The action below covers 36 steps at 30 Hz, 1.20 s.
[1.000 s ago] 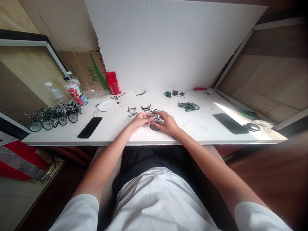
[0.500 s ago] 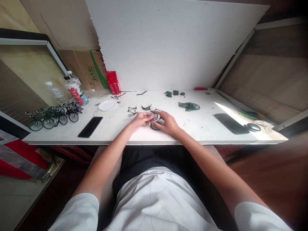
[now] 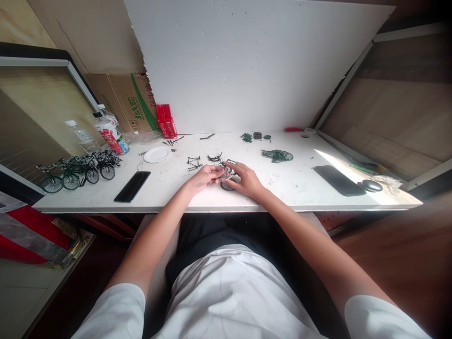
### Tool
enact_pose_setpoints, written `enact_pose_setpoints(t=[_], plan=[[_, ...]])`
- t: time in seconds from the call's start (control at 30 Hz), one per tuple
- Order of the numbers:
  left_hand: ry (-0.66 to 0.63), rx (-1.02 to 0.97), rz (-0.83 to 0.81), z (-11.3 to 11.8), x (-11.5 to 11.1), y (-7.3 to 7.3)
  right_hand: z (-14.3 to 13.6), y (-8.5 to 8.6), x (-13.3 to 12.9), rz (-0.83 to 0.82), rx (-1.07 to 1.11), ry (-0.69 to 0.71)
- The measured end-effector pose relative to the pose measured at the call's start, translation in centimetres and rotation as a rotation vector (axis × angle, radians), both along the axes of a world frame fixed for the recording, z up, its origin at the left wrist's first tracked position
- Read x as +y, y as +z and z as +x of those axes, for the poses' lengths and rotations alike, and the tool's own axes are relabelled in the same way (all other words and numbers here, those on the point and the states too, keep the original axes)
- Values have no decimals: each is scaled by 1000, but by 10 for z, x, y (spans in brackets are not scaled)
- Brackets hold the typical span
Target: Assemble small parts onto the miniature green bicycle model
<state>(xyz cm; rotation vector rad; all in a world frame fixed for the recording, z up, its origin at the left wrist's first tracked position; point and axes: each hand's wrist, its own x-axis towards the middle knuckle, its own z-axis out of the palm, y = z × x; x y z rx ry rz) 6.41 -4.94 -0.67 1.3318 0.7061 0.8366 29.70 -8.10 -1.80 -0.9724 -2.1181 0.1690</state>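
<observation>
Hands are met near the middle of the front edge of the white surface [image 3: 289,188], where a small metal bicycle part [image 3: 226,172] is held between them. The left hand [image 3: 204,177] is curled with its fingertips pinched on the part from the left; the right hand [image 3: 246,180] is closed on it from the right, thumb and forefinger pressed together, with a dark wheel [image 3: 226,185] lying on the surface just below. What exactly is being joined is too small to be told. The step appears to be the fitting of one tiny piece to another, and it is judged best done with both wrists rested on the surface, the part kept low over it so that anything dropped is not lost over the front edge, and pressure applied slowly and straight. Loose black frame pieces [image 3: 193,163] lie just behind the hands, and a tangle of green parts [image 3: 277,156] is set further toward the back right. Toward the left edge stand finished green model bicycles [image 3: 76,170], with a black phone [image 3: 132,186] and a white paper plate [image 3: 157,154] near them; a second phone [image 3: 339,180] lies toward the right edge.
</observation>
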Motion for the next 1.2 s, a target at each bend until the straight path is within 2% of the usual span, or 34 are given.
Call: enact_pose_setpoints(t=[0.5,0.77,1.2], plan=[[19,49,-9,-1,-2,5,-1,-1,2,-9,-13,-2],[61,59,-74,-1,-2,3,-1,-3,5,-30,-4,-5],[75,142,-6,0,-4,2,-2,-4,4,-43,-20,-5]])
